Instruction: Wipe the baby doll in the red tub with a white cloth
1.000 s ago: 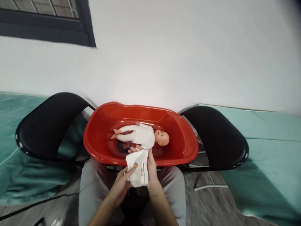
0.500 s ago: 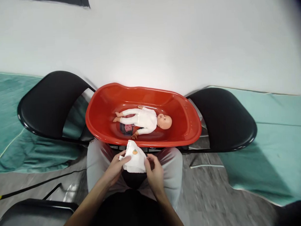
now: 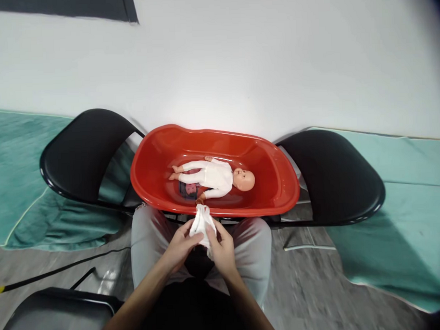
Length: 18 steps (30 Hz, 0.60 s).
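Observation:
Between my two hands, over my lap, is a small white cloth item (image 3: 203,222), bunched up; its exact kind I cannot make out. My left hand (image 3: 184,243) pinches its left side, thumb on top. On the right side my right hand (image 3: 221,244) has thumb and fingers closed on the same cloth. Just beyond them a baby doll (image 3: 215,177) in white clothes lies on its back in a red baby bathtub (image 3: 282,201). Its head points right and its bare feet left. Partly under the doll, a dark picture with a pink figure (image 3: 190,189) shows on the tub's floor.
Black folding chairs stand at the tub's left (image 3: 82,150) and right (image 3: 332,175) ends. Green sheets (image 3: 398,216) cover floor on both sides. Another black chair (image 3: 62,310) is at the lower left, near a dark cable (image 3: 65,266). A white wall (image 3: 245,58) rises behind.
The cloth has gone from spread flat, with an orange print showing, to gathered up. My right hand has moved in closer to the left. The whole view has shifted slightly.

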### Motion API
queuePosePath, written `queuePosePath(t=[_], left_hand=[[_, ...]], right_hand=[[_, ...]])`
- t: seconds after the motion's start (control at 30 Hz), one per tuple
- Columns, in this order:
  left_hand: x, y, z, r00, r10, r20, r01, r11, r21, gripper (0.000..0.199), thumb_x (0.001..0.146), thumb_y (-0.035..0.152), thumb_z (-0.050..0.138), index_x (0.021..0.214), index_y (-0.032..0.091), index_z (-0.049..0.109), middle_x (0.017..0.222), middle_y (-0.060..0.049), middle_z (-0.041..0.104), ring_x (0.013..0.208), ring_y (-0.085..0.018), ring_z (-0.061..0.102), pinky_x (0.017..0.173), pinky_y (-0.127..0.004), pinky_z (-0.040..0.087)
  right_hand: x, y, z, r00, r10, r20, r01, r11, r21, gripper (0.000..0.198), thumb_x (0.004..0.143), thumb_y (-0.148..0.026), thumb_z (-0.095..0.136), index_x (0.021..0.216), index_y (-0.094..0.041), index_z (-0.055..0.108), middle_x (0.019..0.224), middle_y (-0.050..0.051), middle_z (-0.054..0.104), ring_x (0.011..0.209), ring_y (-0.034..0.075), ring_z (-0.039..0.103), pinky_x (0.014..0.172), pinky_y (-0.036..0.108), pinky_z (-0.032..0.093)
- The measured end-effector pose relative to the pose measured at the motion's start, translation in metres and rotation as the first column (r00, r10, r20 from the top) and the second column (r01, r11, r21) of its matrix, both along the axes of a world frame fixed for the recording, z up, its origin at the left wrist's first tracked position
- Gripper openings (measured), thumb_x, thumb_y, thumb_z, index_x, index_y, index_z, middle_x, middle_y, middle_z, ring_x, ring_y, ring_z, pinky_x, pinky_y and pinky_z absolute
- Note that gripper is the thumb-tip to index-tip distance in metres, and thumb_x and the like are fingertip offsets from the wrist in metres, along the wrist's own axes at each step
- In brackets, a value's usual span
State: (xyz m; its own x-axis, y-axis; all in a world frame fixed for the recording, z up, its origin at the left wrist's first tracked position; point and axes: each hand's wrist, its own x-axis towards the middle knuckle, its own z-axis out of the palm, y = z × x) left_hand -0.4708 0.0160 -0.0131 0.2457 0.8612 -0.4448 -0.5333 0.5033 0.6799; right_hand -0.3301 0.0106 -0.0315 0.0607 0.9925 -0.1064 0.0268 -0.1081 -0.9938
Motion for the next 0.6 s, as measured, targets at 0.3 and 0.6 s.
queuePosePath(t=[0.3,0.6], left_hand=[[0.000,0.004,-0.004,0.997,0.078,-0.023,-0.078,0.997,-0.008,0.049,0.075,0.032,0.087,0.120,0.017,0.075,0.119,-0.010,0.075,0.105,-0.024,0.069,0.093,-0.031,0.052],[0.000,0.010,0.000,0.990,0.134,0.035,-0.133,0.991,-0.036,0.040,0.075,0.034,0.088,0.111,0.018,0.079,0.118,-0.009,0.075,0.109,-0.022,0.067,0.095,-0.029,0.053]], right_hand=[[0.021,-0.010,-0.001,0.985,-0.100,0.141,0.094,0.994,0.051,0.045,0.102,-0.047,0.053,0.134,-0.019,0.070,0.126,0.009,0.071,0.115,0.027,0.066,0.102,0.038,0.053],[0.008,-0.017,-0.007,0.935,0.055,0.350,-0.195,0.905,0.379,0.041,0.102,-0.020,0.051,0.140,-0.028,0.066,0.143,0.007,0.061,0.132,0.022,0.059,0.114,0.040,0.050]])
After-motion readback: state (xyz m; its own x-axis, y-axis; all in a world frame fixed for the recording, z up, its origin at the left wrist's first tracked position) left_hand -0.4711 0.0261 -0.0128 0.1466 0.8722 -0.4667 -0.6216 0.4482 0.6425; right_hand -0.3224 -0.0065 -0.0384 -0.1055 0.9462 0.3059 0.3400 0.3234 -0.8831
